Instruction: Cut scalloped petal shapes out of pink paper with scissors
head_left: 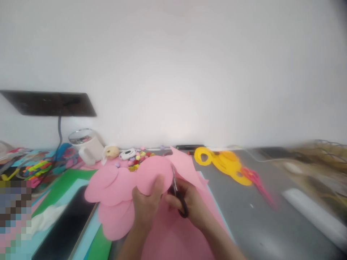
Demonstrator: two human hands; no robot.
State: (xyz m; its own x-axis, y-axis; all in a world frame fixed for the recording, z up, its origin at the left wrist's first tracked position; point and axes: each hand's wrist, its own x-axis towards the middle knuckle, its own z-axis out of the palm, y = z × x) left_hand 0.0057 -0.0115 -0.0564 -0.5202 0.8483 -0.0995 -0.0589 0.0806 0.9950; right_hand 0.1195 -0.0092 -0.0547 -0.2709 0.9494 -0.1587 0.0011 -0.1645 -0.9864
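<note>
My left hand [148,202] pinches a pink paper circle [153,171], its thumb lying on top near the lower edge. In my right hand [189,202] is a pair of scissors [182,207] with dark handles, fingers through the loops. The blades point up along the circle's right edge. A pink offcut [185,166] stands out to the right of the blades. More pink paper rounds [116,220] lie overlapping at the left of my left hand. Below both hands spreads a larger pink sheet [176,238].
Yellow paper cutouts [225,164] and pink scissors [258,186] lie to the right. A white mug [90,148] stands back left, beside small colourful pieces [138,157]. A dark phone-like slab [67,224] rests at the left on coloured paper. A white bar [314,213] lies far right.
</note>
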